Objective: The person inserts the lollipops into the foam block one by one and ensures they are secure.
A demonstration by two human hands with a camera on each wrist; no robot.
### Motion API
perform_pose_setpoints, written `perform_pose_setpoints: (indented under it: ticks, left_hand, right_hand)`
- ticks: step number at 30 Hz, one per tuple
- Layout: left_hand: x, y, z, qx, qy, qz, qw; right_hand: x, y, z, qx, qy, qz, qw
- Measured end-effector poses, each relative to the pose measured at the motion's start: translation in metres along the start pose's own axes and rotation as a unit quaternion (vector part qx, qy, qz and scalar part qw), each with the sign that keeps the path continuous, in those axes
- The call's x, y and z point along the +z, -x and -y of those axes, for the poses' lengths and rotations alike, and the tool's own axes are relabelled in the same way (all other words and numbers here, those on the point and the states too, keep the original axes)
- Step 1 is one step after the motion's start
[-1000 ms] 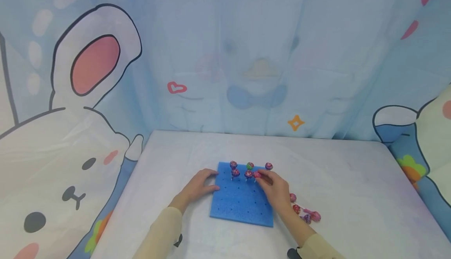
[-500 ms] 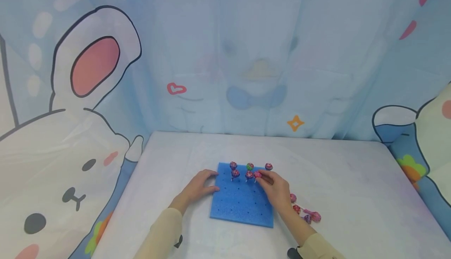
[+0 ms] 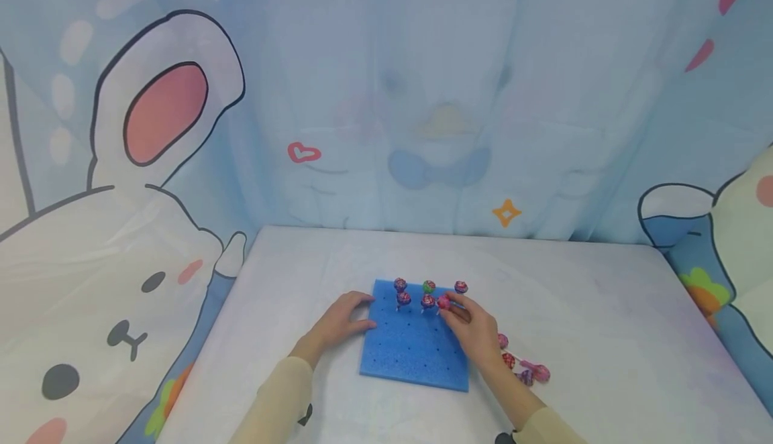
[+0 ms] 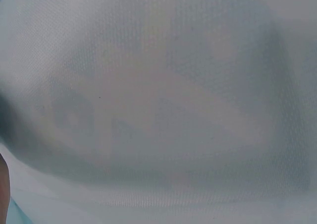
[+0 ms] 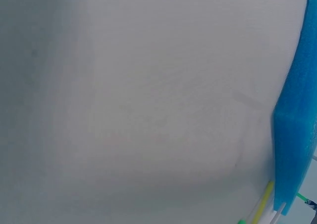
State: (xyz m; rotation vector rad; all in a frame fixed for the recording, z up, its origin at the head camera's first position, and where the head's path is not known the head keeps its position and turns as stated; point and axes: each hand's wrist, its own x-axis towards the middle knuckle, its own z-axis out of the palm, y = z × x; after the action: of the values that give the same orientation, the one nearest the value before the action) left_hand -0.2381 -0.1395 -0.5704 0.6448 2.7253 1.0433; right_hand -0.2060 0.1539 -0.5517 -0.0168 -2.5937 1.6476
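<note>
A blue foam board point(image 3: 410, 347) with rows of small holes lies on the table. Several wrapped lollipops stand upright along its far part, among them a green one point(image 3: 429, 286) and a dark red-and-purple one point(image 3: 403, 298). My right hand point(image 3: 474, 326) pinches a pink lollipop point(image 3: 443, 302) over the board's far right part, beside the standing ones. At the board's left edge, my left hand point(image 3: 341, 320) rests with thumb and fingers spread apart. The right wrist view catches only the board's corner point(image 5: 294, 135), and the left wrist view is mostly cloth.
Right of the board, partly behind my right forearm, lies a loose group of lollipops, including a pink one point(image 3: 541, 373) and a red one point(image 3: 508, 361). The white-covered table point(image 3: 604, 323) meets a printed blue curtain point(image 3: 441, 95) at the back. A yellow stick point(image 5: 262, 204) shows in the right wrist view.
My right fingers and the pink lollipop have shifted very slightly to the right. My left hand keeps its place at the board's edge.
</note>
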Motion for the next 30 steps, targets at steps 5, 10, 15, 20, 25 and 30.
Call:
perform_pose_setpoints:
  ticks: [5, 10, 15, 20, 25, 30]
  left_hand:
    - [0.0, 0.001, -0.001, 0.001, 0.002, 0.0, 1.0]
    - [-0.001, 0.0, -0.001, -0.004, 0.001, 0.003, 1.0]
    - [-0.002, 0.0, -0.002, 0.003, 0.004, -0.002, 1.0]
    - [0.0, 0.0, -0.001, 0.001, 0.007, -0.001, 1.0]
    - [0.0, 0.0, 0.0, 0.005, 0.006, 0.0, 1.0]
    - [-0.002, 0.0, 0.0, 0.013, 0.006, -0.003, 0.9999]
  right_hand:
    - [-0.002, 0.003, 0.0, 0.001, 0.007, -0.002, 1.0]
    - [-0.004, 0.003, -0.003, 0.005, 0.006, -0.01, 1.0]
    - [-0.009, 0.004, -0.006, 0.007, 0.003, -0.009, 1.0]
    - [-0.018, 0.006, -0.005, 0.006, 0.016, -0.009, 1.0]
    - [-0.028, 0.009, -0.005, 0.002, 0.032, -0.019, 0.999]
    - [-0.04, 0.011, -0.007, 0.002, 0.034, -0.038, 0.999]
